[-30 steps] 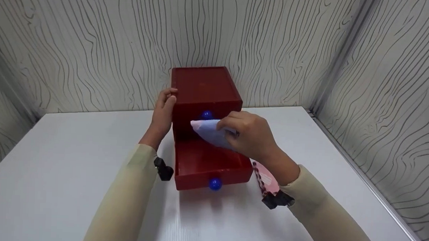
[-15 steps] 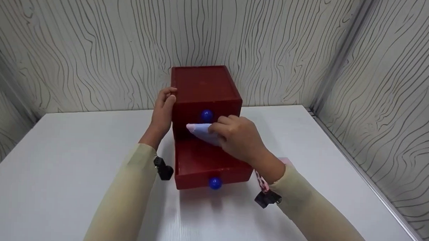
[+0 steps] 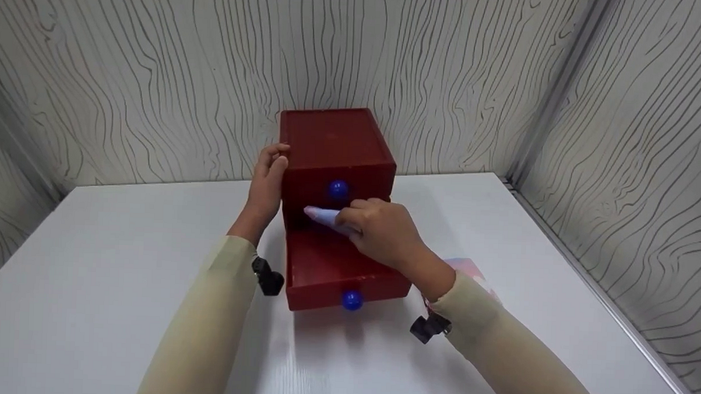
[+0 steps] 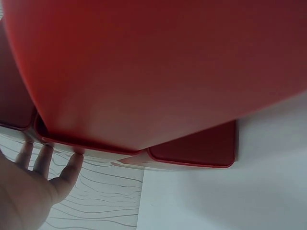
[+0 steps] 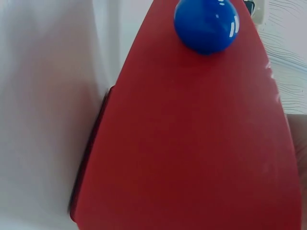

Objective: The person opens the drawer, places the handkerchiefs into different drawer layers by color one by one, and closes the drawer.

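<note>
A red drawer cabinet (image 3: 335,138) stands on the table with its lower drawer (image 3: 324,269) pulled out. My left hand (image 3: 266,185) touches the cabinet's left side near the top; in the left wrist view its fingers (image 4: 69,172) reach the red edge fairly straight. My right hand (image 3: 381,230) is over the open drawer and pinches a thin, flat light-blue item with a pink tip (image 3: 322,215), its kind unclear. The tip points left into the dark gap below the upper drawer. In the right wrist view the drawer front (image 5: 192,129) hides most of that hand.
Blue round knobs sit on the upper drawer (image 3: 338,189) and the lower one (image 3: 351,300). A flat pink patterned item (image 3: 464,266) lies on the white table (image 3: 149,271), partly under the right forearm. Wood-patterned walls (image 3: 215,70) stand behind and at the sides.
My right hand has moved left and down with the light-blue item, which reaches further into the drawer opening. The left hand and the cabinet stay in place.
</note>
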`<state>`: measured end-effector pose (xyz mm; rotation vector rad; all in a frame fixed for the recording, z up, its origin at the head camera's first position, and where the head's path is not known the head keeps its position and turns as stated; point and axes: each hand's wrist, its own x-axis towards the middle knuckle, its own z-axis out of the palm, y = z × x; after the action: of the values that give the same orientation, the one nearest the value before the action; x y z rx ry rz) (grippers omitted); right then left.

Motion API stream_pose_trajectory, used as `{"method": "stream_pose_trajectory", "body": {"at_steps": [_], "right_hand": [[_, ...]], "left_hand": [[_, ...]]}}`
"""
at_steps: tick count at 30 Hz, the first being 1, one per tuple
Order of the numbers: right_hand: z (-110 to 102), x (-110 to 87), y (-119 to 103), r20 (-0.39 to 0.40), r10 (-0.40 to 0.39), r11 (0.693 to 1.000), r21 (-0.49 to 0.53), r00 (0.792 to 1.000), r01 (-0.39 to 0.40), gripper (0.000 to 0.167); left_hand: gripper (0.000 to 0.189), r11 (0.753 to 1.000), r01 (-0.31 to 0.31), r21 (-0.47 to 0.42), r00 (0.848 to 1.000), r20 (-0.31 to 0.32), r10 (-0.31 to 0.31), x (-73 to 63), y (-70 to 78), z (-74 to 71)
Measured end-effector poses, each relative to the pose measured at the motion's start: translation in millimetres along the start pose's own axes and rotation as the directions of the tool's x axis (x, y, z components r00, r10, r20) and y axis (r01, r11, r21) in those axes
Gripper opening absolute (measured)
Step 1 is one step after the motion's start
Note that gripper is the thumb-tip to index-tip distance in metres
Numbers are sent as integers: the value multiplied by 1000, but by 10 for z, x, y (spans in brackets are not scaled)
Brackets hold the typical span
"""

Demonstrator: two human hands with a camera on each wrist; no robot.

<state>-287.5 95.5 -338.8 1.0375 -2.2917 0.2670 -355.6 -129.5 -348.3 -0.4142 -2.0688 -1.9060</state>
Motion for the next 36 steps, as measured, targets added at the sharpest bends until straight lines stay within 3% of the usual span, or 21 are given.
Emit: {"method": "stream_pose_trajectory", "body": {"at_steps": [8, 15, 23, 31, 36], "right_hand": [[69, -5, 6, 53, 67, 998, 1, 996, -67, 4], [73, -35, 37, 108, 98, 994, 42, 989, -103, 7], [62, -85, 99, 193, 167, 963, 178, 967, -202, 14], [62, -116, 121, 231, 210, 937, 229, 950, -262, 20], [50, -132, 118, 248, 206, 937, 229, 947, -264, 22]], "left_hand": [[35, 999, 14, -48, 1000, -2, -14, -12, -2, -1], [35, 999, 27, -27, 1000, 3, -27, 2, -2, 2], [35, 998, 7, -55, 1000, -5, -7, 6, 5, 5], [35, 999, 7, -44, 1000, -7, -8, 6, -5, 6], [35, 999, 3, -33, 1000, -2, -3, 3, -17, -2]]}}
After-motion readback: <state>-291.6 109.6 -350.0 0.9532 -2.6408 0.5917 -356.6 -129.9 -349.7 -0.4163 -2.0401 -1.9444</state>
